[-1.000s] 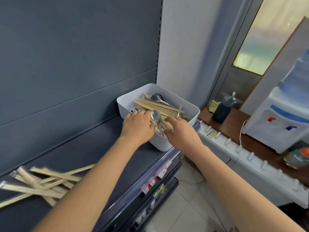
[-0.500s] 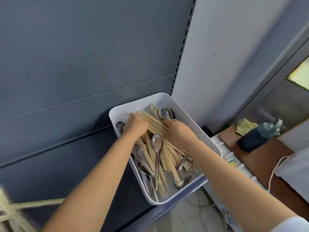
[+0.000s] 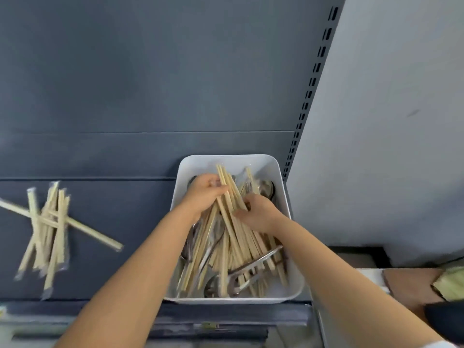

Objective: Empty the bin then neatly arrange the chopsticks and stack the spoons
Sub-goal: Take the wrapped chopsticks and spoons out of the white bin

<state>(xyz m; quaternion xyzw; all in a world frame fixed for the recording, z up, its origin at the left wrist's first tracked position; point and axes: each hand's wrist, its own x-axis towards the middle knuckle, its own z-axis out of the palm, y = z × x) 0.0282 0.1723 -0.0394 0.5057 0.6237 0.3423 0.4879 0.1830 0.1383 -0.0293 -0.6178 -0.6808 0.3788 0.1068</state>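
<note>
Dark blue shelving fills the view, and on its shelf a white bin stands at the right end, just beside a grey wall. Both hands reach into the bin. The left hand curls its fingers round a bundle of chopsticks that tilts up out of the heap, and the right hand grips the same bundle from the right side. More chopsticks and metal spoons lie tangled in the bin. Well apart to the left, a loose pile of wrapped chopsticks lies crisscrossed on the shelf.
</note>
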